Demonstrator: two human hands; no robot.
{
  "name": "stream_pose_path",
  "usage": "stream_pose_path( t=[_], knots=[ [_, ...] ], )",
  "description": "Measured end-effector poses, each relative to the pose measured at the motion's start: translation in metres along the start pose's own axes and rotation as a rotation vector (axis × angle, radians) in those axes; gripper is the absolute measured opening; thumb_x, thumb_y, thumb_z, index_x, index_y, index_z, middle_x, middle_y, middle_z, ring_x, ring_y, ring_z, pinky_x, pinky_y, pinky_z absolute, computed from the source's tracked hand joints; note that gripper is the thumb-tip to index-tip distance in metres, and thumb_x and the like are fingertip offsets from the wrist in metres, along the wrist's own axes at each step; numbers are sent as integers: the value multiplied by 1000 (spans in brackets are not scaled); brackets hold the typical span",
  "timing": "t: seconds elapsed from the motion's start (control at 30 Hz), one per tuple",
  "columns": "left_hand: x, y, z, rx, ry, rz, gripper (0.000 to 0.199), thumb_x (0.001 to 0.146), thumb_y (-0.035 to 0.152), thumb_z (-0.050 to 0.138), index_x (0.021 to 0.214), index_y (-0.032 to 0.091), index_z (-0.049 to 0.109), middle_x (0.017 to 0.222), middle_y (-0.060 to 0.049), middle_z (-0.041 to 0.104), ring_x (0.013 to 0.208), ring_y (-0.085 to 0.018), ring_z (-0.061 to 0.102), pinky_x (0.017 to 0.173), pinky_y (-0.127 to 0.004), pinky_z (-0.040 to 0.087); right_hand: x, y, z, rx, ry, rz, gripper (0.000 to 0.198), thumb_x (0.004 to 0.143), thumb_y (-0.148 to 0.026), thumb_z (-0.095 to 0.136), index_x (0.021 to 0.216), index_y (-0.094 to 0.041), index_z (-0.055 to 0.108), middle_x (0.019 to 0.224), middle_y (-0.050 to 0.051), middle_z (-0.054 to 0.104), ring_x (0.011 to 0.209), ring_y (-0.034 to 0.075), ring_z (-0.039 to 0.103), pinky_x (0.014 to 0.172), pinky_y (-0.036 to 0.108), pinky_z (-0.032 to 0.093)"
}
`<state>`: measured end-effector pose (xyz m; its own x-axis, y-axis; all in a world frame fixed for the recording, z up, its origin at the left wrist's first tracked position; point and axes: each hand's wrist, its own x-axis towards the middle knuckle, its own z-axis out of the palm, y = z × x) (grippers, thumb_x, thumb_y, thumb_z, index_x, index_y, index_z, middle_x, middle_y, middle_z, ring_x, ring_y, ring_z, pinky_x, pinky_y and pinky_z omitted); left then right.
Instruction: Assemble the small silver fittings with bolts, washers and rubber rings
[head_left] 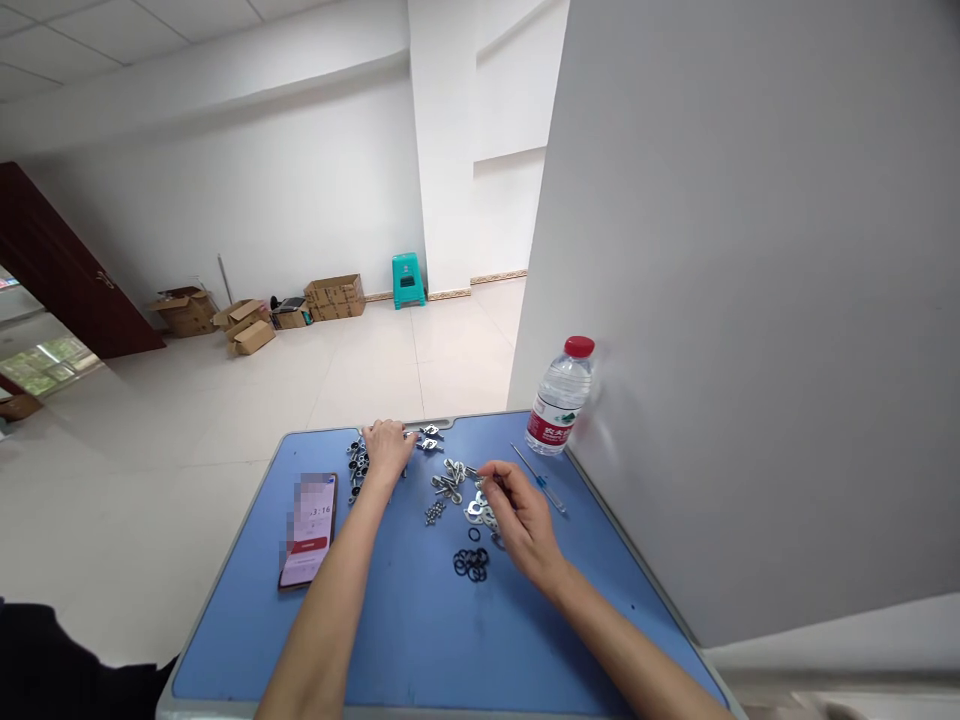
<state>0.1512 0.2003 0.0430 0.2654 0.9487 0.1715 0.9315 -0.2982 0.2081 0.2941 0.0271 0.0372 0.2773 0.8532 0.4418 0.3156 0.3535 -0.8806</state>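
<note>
My left hand [388, 450] reaches to the far side of the blue table, fingers curled down over a group of metal parts with black round ends [358, 462]; what its fingertips grip is hidden. Just to its right are two assembled metal pieces [430, 438]. My right hand [521, 525] has thumb and forefinger pinched together around a small metal part [472, 472]. Near it lie a pile of bolt-like metal pieces [448, 484], flat metal plates [475, 512] partly covered by the hand, small nuts [434, 514] and black rubber rings [471, 565].
A phone [309, 530] lies at the left of the table [420, 640]. At the right are a thin screwdriver [541, 482] and a water bottle [559, 400] beside a grey partition [750, 300]. Cardboard boxes [334, 297] and a teal stool [407, 280] stand by the far wall.
</note>
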Motion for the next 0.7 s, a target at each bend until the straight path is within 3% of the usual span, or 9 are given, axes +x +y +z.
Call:
stream_pose_path(
  t=[0.1,0.27,0.4,0.7],
  knots=[
    [-15,-10,-14,-32,17,15,23,91,28,51,95,20,72,109,-9,71,108,-25,58,91,-38,35,0,0,0,-2,-8,14,17,96,-32,40,97,-21,54,61,-6,35,51,12,32,48,24,29],
    [-64,-31,-28,-59,-24,70,20,91,22,51,94,25,71,104,-3,71,104,-21,60,88,-34,38,-1,-2,-1,-13,-10,10,16,95,-31,41,97,-21,53,59,-6,35,48,11,31,46,24,27],
    [-94,-34,-24,-20,-35,102,16,90,25,56,100,24,68,107,-5,68,107,-24,57,88,-36,38,-3,-2,0,-24,-23,-13,16,95,-31,42,97,-21,54,58,-7,35,48,11,32,46,24,28],
    [-124,-34,-18,36,-66,157,20,87,23,62,107,22,64,106,-8,63,104,-27,55,87,-39,40,-1,3,0,-75,-16,-20,18,94,-33,41,96,-21,54,57,-6,36,48,12,33,47,25,28]
  ],
)
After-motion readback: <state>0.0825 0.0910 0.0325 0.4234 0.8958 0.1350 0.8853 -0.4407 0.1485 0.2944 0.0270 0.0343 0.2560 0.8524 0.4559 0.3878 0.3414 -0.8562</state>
